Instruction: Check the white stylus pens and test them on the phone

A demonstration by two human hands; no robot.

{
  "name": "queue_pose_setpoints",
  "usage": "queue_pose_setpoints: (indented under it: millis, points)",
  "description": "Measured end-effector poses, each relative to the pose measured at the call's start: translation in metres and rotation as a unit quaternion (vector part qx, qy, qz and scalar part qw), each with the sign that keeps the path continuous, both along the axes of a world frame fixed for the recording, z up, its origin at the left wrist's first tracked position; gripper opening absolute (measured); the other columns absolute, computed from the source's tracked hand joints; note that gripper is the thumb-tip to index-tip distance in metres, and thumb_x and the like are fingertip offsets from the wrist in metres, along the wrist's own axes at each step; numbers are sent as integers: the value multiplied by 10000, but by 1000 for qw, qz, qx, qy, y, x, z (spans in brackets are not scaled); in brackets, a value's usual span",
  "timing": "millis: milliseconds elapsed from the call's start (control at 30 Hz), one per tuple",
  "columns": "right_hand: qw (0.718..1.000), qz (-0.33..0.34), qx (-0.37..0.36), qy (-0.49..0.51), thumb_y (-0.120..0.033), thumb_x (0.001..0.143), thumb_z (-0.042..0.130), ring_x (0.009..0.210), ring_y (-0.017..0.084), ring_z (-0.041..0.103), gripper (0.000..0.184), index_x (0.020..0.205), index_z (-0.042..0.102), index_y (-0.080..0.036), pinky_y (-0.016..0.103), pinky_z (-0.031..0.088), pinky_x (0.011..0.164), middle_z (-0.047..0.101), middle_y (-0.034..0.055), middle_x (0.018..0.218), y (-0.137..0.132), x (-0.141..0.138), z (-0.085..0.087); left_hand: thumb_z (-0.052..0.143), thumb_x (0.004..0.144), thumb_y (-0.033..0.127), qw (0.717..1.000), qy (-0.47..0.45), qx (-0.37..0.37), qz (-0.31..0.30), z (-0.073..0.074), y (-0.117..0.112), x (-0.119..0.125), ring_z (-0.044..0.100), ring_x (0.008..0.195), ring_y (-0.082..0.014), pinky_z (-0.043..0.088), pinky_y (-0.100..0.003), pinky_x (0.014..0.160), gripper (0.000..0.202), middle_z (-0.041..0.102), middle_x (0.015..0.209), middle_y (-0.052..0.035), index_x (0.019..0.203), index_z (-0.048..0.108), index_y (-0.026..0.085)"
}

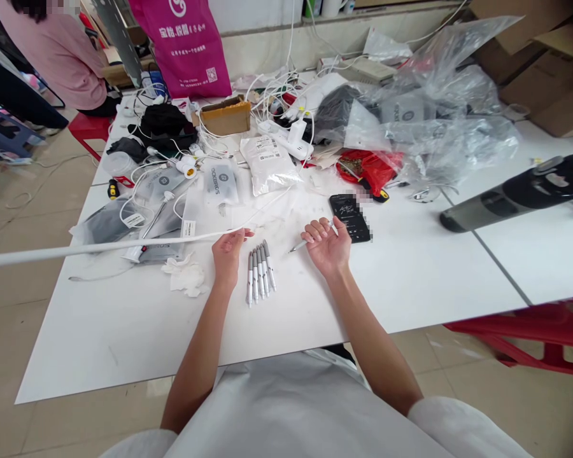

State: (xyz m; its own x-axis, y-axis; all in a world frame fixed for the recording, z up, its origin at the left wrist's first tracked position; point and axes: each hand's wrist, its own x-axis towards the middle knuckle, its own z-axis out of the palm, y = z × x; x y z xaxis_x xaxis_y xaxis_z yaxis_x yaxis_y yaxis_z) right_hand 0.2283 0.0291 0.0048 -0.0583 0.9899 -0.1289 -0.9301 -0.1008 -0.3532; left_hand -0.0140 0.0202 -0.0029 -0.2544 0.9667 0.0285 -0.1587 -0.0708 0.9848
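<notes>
My right hand (328, 247) rests palm up over the white table, its fingers curled around a pen (298, 247). The pen's tip points left, and its other end shows by my thumb. Several white pens with grey grips (260, 272) lie side by side between my hands, tips away from me. Just left of them is my left hand (228, 254), fingers closed together near the thumb; what they hold, if anything, is hidden. A white cord (124, 245) crosses the view in front of that hand. Beside my right hand lies a black phone (351, 218).
Plastic-wrapped packets (221, 184), a white pouch (271, 164), tangled cables and a cardboard box (226, 116) crowd the table's back. A crumpled tissue (185, 275) lies left. A dark bottle (510, 196) lies right, near a red stool (530, 331). Another person (60, 51) sits back left.
</notes>
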Motion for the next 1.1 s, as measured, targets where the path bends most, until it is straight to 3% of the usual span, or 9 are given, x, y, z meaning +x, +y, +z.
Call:
queue_pose_setpoints:
  millis: [233, 467, 600, 733, 833, 900, 967, 1000, 1100]
  points:
    - [999, 5, -1, 50, -341, 1047, 518, 585, 127, 392, 348, 760, 348, -242, 268, 477, 586, 313, -54, 666, -1, 0, 2, 815, 912, 535, 1000, 15, -4, 3, 2, 1, -1, 767, 944, -222, 554, -352, 894, 344, 817, 944, -80, 927, 820, 192]
    - [1000, -2, -11, -2, -369, 1064, 534, 594, 132, 445, 359, 749, 420, -242, 292, 543, 630, 372, -44, 666, 0, -3, 0, 798, 929, 515, 997, 79, 7, -5, 6, -3, 0, 760, 930, -225, 568, -364, 913, 336, 802, 916, -78, 994, 797, 186]
    - [997, -19, -4, -71, -545, 1072, 608, 814, 144, 624, 382, 839, 580, -244, 328, 620, 844, 583, -3, 840, 3, -13, 1, 760, 975, 456, 989, 140, 35, -42, 11, -7, 1, 769, 952, -224, 566, -360, 941, 269, 799, 943, -70, 1037, 785, 196]
    - [975, -55, 29, -215, -666, 986, 695, 718, 103, 572, 397, 940, 693, -271, 239, 574, 699, 602, -14, 908, -10, -19, 4, 730, 1004, 445, 968, 231, 28, -90, 25, -18, -2, 762, 1039, -240, 564, -373, 980, 252, 815, 1062, -68, 1128, 780, 231]
    - [921, -101, 102, -362, -627, 1048, 617, 731, 116, 612, 367, 1030, 769, -293, 301, 603, 744, 664, 19, 1046, -37, -15, 7, 676, 1047, 460, 943, 308, 38, -118, 32, -38, -11, 740, 1155, -260, 544, -413, 1079, 272, 806, 1194, -68, 1221, 769, 273]
    - [834, -111, 158, -517, -510, 1067, 637, 920, 196, 716, 268, 1148, 798, -312, 405, 642, 891, 698, 69, 1227, -58, -10, 6, 663, 1053, 491, 921, 358, 66, -135, 30, -55, -20, 692, 1301, -293, 527, -450, 1145, 350, 757, 1358, -82, 1344, 729, 309]
    - [732, -67, 214, -643, -401, 1069, 648, 1205, 287, 719, 268, 1300, 771, -345, 493, 626, 1058, 692, 95, 1380, -78, -6, 1, 732, 995, 559, 878, 427, 111, -187, 23, -71, -28, 558, 1498, -334, 453, -502, 1255, 656, 612, 1592, -92, 1590, 545, 356]
    - [695, -45, 240, -676, -356, 1087, 611, 1253, 294, 715, 315, 1376, 734, -359, 500, 632, 1071, 667, 96, 1452, -87, -5, -3, 762, 951, 613, 854, 462, 125, -205, 18, -78, -30, 476, 1571, -358, 405, -532, 1298, 849, 517, 1684, -97, 1683, 408, 368]
    - [615, -6, 293, -732, -271, 1121, 514, 1321, 286, 704, 477, 1583, 557, -382, 477, 660, 1073, 573, 103, 1599, -105, -10, -18, 733, 891, 746, 791, 541, 141, -248, 4, -89, -32, 295, 1665, -407, 358, -577, 1328, 1174, 271, 1810, -139, 1778, 94, 319]
